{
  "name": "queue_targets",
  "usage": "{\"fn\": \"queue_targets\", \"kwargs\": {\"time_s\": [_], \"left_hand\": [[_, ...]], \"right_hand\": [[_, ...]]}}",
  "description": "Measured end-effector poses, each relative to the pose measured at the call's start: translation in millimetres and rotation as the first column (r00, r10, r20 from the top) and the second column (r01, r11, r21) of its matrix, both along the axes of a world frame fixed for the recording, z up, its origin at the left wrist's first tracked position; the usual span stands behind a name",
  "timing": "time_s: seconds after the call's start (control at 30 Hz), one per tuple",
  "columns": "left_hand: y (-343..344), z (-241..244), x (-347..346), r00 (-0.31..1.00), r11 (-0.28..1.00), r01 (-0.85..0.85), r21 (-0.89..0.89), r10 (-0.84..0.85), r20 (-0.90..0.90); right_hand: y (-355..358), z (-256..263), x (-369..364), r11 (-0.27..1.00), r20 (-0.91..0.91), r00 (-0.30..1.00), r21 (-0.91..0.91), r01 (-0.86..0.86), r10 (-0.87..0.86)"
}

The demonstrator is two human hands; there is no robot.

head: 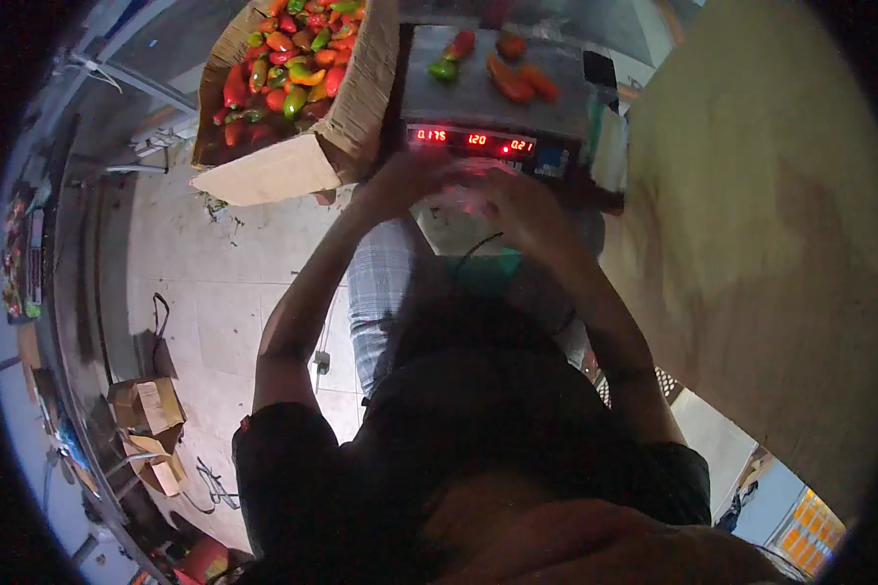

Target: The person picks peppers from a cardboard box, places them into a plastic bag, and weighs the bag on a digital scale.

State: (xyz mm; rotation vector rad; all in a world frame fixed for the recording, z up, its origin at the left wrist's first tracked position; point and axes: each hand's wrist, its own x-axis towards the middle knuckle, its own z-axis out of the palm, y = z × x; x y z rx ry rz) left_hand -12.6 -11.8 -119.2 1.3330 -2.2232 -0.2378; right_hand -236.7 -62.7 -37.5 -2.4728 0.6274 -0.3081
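My left hand (413,179) and my right hand (516,194) are close together just in front of a digital scale (424,102). Between them is what looks like thin clear plastic (468,196), tinted red by the scale's lit display (472,140). Both hands appear to hold it, though dimness and blur hide the fingertips. On the metal platform lie several peppers: a green one (443,70), a red one (462,42), an orange-red one (511,45) and long orange ones (511,79).
Left of the scale, an open cardboard box (267,175) holds many red, orange and green peppers (293,62). A large tan panel (761,219) rises on the right. Smaller cardboard boxes (146,409) and a cord (219,486) lie on the tiled floor (212,314).
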Motion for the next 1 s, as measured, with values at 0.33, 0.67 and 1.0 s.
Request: {"fn": "queue_targets", "kwargs": {"time_s": [0.33,0.67,1.0], "left_hand": [[46,82,-15,-0.355,0.848,0.39,0.359,0.498,-0.791],[50,56,-12,0.553,0.864,-0.162,0.478,0.48,-0.681],[13,55,-10,0.375,0.779,-0.425,0.461,0.615,-0.694]], "right_hand": [[9,-33,12,0.959,0.116,0.983,-0.259,-0.11,0.144],[-141,-36,27,0.913,0.333,0.902,-0.205,0.353,-0.275],[-212,-140,54,0.737,0.114,0.944,-0.598,0.315,-0.31]]}}
